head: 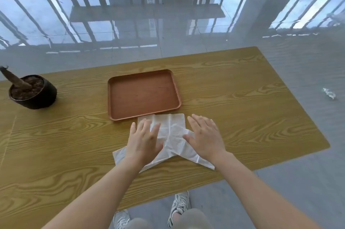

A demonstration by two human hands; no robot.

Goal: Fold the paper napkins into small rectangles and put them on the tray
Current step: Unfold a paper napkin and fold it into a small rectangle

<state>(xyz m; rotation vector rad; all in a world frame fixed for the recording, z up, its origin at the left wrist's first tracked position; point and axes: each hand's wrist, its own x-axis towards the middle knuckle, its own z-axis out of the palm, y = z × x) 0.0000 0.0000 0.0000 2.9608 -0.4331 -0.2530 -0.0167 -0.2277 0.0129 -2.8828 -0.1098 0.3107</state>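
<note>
- A person's left hand (144,141) and right hand (204,139) lie flat on a heap of creased white napkins (171,131) on the wooden table (242,107). The fingers (198,122) are straight and spread, pressing down and gripping nothing.
- The napkins sit at the near edge of the brown tray (110,98), their far edge touching or just short of its rim. No folded napkin lies on it yet.
- Risk: the thin sheets overlap at angles, so a fold begun now could catch two together or come out lopsided rather than as a neat rectangle.
- Risk: a hard smoothing stroke could tear the paper or drag the whole heap sideways, since only the palms pin it.
- Risk: a push away from the person could jam the paper against the tray rim and shift the tray.
- Count: two hands, one tray, one table, one plant pot (37,96) at the left, one crumpled scrap (329,93) on the floor at the right, and two sneakers (180,204) below the table edge.
- Napkins: at least two overlapping sheets, possibly three. The hands hide the joins, so the number cannot be fixed.
</note>
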